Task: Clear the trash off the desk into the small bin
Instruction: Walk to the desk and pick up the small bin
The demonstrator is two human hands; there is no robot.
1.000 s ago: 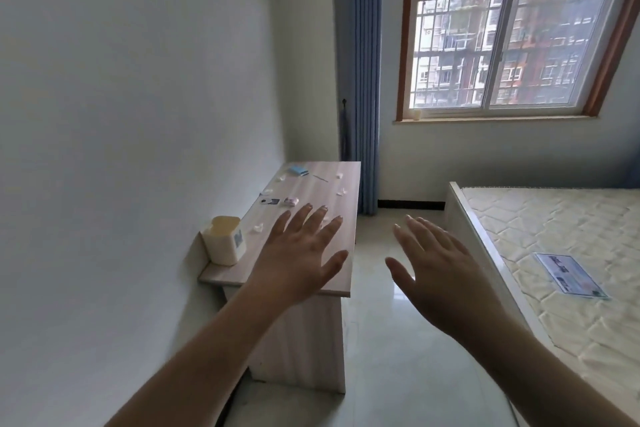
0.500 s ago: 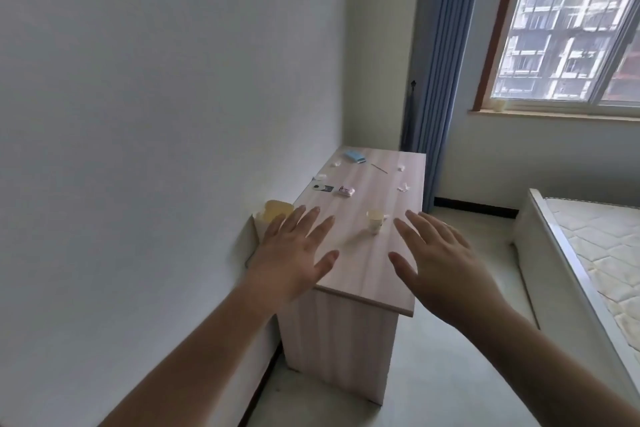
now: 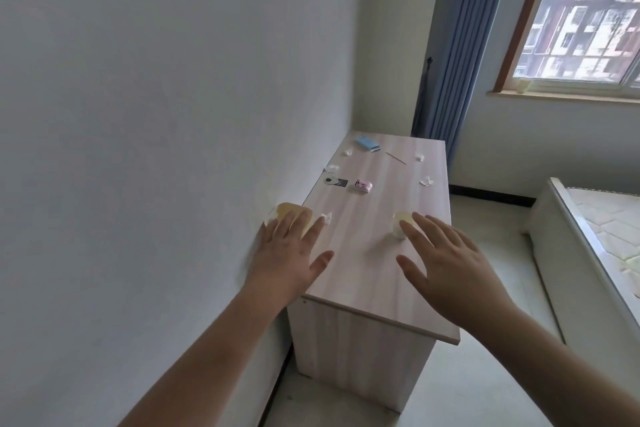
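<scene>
A pale wooden desk (image 3: 363,253) stands against the left wall. The small cream bin (image 3: 289,211) sits at its near left edge, partly hidden behind my left hand (image 3: 287,253), which is open with fingers spread. My right hand (image 3: 446,260) is also open, held above the desk's near right part. Its fingertips cover part of a small cream cup (image 3: 401,224). Several white crumpled scraps lie about, one (image 3: 325,218) beside the bin and another (image 3: 426,181) further right. A pink wrapper (image 3: 363,186), a black card (image 3: 335,180), a blue packet (image 3: 367,143) and a thin stick (image 3: 395,157) lie further back.
A blue curtain (image 3: 450,55) hangs behind the desk's far end, next to a window (image 3: 581,17). A bed with a bare mattress (image 3: 609,225) stands to the right. Pale floor (image 3: 491,225) runs between desk and bed.
The view has moved closer to the desk and turned left. Both hands stay open and now hover over the desk's near end, by the bin and the cup.
</scene>
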